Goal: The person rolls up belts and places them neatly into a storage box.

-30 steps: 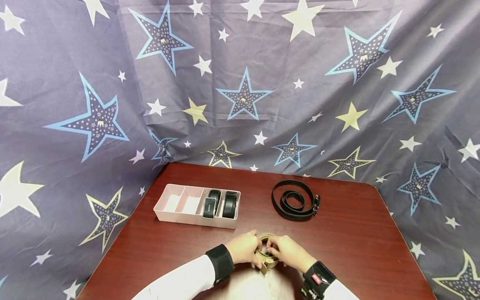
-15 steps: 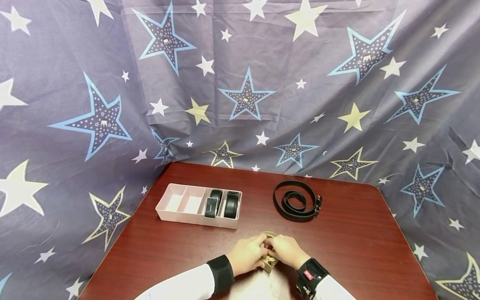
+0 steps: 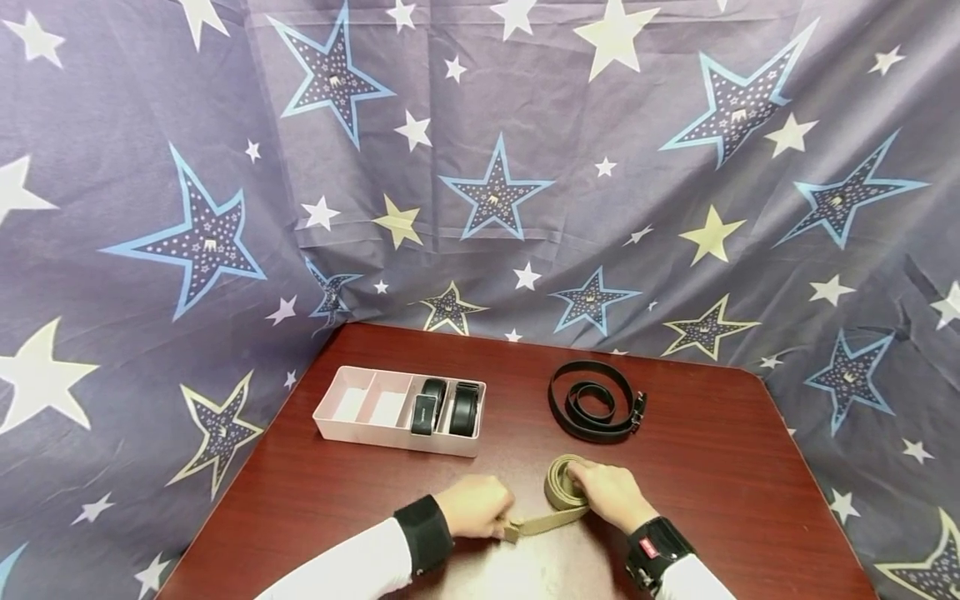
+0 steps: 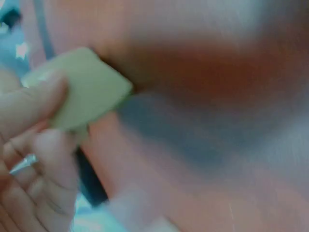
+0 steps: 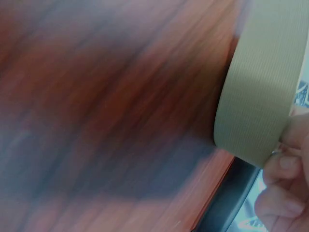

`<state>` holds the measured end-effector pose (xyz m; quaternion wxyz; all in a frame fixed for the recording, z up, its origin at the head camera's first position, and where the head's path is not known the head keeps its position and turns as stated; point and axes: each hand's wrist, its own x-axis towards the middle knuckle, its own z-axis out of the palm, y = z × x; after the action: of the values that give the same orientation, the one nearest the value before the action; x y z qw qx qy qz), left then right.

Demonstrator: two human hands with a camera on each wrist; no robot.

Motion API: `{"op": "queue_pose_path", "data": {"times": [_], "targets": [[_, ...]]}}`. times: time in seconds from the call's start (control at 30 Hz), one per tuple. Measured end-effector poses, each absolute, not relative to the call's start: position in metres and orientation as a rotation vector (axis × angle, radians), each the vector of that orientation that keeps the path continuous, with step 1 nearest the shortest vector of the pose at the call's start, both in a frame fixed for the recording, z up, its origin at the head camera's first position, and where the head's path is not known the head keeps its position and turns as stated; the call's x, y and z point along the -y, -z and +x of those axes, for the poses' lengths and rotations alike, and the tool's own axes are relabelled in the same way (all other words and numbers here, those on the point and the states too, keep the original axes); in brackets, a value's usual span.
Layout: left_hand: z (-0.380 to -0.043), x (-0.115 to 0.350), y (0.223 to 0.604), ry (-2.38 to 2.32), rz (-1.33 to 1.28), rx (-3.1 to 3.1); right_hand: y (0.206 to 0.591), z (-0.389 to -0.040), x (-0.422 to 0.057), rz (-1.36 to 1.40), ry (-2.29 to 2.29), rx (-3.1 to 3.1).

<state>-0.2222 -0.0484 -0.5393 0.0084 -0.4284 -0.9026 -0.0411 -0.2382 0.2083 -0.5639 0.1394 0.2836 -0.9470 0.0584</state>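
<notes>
A khaki webbing belt point(image 3: 552, 522) is partly unrolled near the front of the table. My left hand point(image 3: 472, 504) pinches its flat buckle end, seen as a khaki plate point(image 4: 91, 89) between thumb and fingers in the left wrist view. To the right, my right hand point(image 3: 611, 493) holds the remaining coil, its thumb and fingers at the coil's inner and outer sides. A straight stretch of strap runs between the two hands. In the right wrist view the ribbed strap point(image 5: 258, 87) curves upward beside curled fingers point(image 5: 277, 200).
A pale pink divided box point(image 3: 390, 437) stands at the back left, with two rolled black belts point(image 3: 462, 410) in its right compartments. A loosely coiled black belt point(image 3: 557, 408) lies at the back right. Behind the table hangs a star-patterned curtain point(image 3: 495, 275).
My hands, close together on the coiled khaki belt before, have drawn apart. The left went left with the buckle end, the right went right with the coil, and strap has come off the roll.
</notes>
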Motion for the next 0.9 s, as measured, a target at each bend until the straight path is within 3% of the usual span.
{"op": "queue_pose_path", "data": {"times": [0.17, 0.4, 0.57, 0.73, 0.9], "targets": [[-0.243, 0.057, 0.538, -0.068, -0.990, 2.778, 0.565, -0.221, -0.217, 0.975, -0.256, 2.717], [-0.263, 0.034, 0.548, -0.148, -0.809, 2.612, 0.564, -0.201, -0.178, 1.283, -0.250, 2.566], [-0.267, 0.019, 0.556, -0.022, -0.937, 2.615, 0.567, -0.202, -0.160, 1.386, -0.283, 2.511], [-0.261, 0.020, 0.554, 0.439, -1.206, 2.801, 0.571, -0.205, -0.158, 1.388, -0.298, 2.514], [-0.258, 0.035, 0.550, 0.917, -1.311, 2.987, 0.574, -0.207, -0.162, 1.361, -0.322, 2.516]]}}
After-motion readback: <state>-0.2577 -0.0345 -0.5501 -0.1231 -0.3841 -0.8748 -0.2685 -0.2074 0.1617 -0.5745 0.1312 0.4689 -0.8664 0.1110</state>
